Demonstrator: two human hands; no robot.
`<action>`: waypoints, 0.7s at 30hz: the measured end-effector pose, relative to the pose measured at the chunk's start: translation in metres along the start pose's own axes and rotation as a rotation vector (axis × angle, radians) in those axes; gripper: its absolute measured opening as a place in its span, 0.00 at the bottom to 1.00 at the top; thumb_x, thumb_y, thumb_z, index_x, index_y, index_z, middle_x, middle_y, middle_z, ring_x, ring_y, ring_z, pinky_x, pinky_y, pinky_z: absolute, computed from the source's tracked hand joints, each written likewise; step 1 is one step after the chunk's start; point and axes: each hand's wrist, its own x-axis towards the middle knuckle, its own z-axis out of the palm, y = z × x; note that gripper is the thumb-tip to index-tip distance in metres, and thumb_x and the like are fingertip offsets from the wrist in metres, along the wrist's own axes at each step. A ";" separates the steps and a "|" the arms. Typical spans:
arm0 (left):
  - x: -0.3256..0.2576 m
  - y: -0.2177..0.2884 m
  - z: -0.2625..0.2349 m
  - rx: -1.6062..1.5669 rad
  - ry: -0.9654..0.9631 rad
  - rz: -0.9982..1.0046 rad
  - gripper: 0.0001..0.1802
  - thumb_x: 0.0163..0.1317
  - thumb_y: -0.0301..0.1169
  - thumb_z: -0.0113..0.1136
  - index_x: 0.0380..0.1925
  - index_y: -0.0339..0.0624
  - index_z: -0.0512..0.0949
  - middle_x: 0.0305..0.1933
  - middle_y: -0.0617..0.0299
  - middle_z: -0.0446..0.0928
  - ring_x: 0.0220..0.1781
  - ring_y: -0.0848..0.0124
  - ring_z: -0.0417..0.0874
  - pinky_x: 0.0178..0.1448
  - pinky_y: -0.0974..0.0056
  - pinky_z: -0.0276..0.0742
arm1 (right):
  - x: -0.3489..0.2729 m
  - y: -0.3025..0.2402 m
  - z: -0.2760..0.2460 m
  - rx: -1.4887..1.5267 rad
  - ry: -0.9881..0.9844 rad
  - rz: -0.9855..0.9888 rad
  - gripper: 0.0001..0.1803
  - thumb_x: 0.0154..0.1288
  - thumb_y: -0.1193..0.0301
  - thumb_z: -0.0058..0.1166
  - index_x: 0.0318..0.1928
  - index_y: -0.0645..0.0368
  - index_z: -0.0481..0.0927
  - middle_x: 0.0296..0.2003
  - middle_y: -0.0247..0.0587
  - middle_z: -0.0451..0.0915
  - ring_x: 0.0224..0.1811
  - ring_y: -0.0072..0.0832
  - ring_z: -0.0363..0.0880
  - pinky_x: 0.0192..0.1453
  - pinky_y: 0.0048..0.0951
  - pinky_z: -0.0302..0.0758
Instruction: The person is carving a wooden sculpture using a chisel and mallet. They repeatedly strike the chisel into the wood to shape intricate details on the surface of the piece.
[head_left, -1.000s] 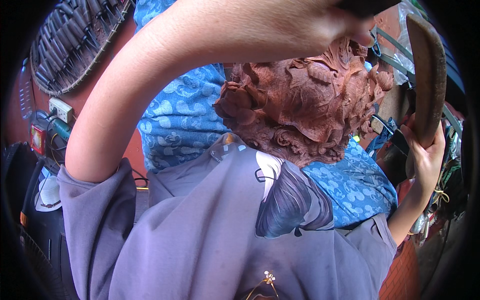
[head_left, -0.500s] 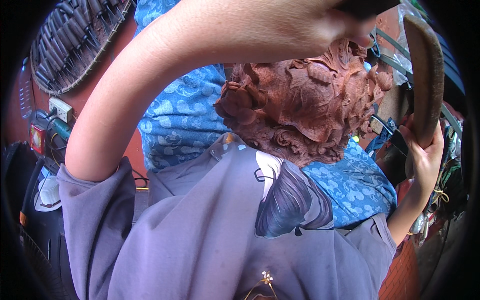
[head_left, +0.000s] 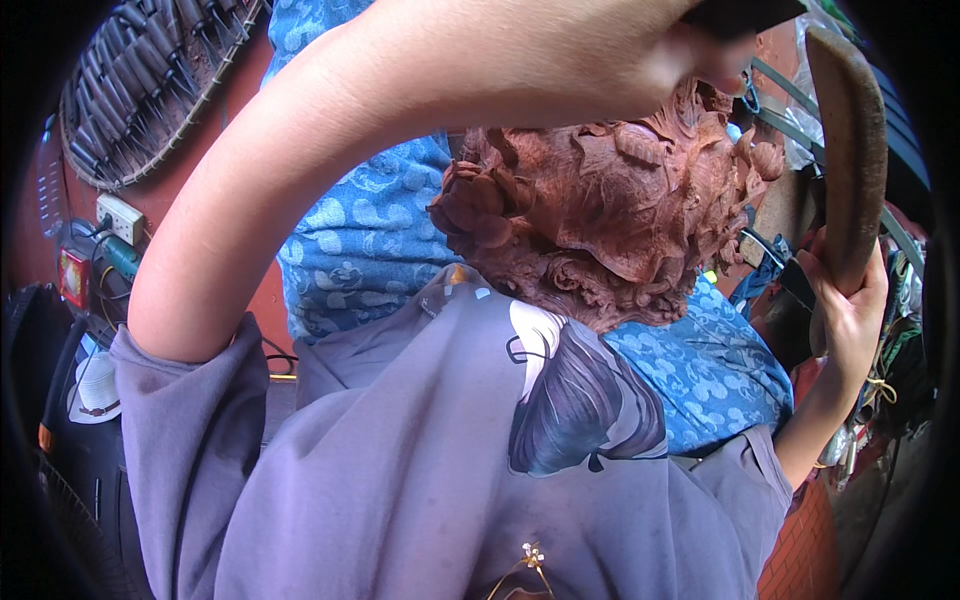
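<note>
A reddish-brown wood carving, dense with curling leaves and petals, rests on my lap against the blue patterned cloth. My left hand is above its far side, fingers closed around a dark tool handle. The working end of that tool is hidden. At the right, my right hand grips the lower part of a curved, worn wooden mallet, which stands nearly upright beside the carving, apart from it.
A round woven tray full of dark-handled carving chisels lies at the far left. Below it are a white power socket and cables. Straps, plastic bags and cords crowd the right side. Red tiles show at lower right.
My left forearm and hand have shifted only slightly, the dark handle moving with them. The mallet, my right hand and the carving look almost the same.
</note>
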 end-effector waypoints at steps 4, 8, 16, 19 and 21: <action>0.000 0.001 0.006 0.076 0.043 0.041 0.16 0.59 0.23 0.60 0.44 0.30 0.66 0.34 0.38 0.77 0.40 0.42 0.81 0.42 0.51 0.76 | -0.002 -0.010 -0.008 0.029 0.062 -0.052 0.24 0.60 0.84 0.62 0.56 0.63 0.73 0.47 0.37 0.80 0.49 0.23 0.79 0.55 0.24 0.74; 0.001 -0.002 0.008 0.194 -0.001 0.033 0.17 0.59 0.22 0.59 0.45 0.29 0.66 0.35 0.36 0.77 0.41 0.40 0.81 0.44 0.48 0.76 | -0.002 -0.033 -0.023 0.003 0.289 0.003 0.26 0.59 0.86 0.62 0.59 0.63 0.75 0.47 0.42 0.83 0.49 0.25 0.82 0.56 0.26 0.76; -0.001 0.002 0.010 0.014 0.064 -0.005 0.18 0.58 0.18 0.56 0.47 0.31 0.65 0.36 0.36 0.76 0.43 0.38 0.80 0.46 0.47 0.75 | 0.006 -0.074 -0.022 -0.616 0.318 -0.389 0.27 0.64 0.83 0.61 0.64 0.60 0.74 0.51 0.43 0.83 0.54 0.29 0.82 0.59 0.30 0.78; -0.002 0.002 0.010 -0.032 0.063 -0.049 0.20 0.58 0.18 0.54 0.50 0.33 0.65 0.38 0.36 0.76 0.44 0.38 0.79 0.47 0.47 0.75 | 0.010 -0.078 -0.016 -0.473 0.327 -0.281 0.29 0.64 0.83 0.61 0.65 0.60 0.73 0.53 0.46 0.82 0.55 0.32 0.82 0.60 0.32 0.78; -0.002 0.000 0.010 -0.050 0.065 -0.071 0.21 0.58 0.17 0.53 0.52 0.33 0.65 0.38 0.35 0.76 0.44 0.38 0.79 0.48 0.47 0.75 | 0.013 -0.083 -0.018 -0.642 0.247 -0.486 0.29 0.63 0.83 0.61 0.66 0.60 0.72 0.53 0.47 0.82 0.55 0.33 0.82 0.61 0.33 0.78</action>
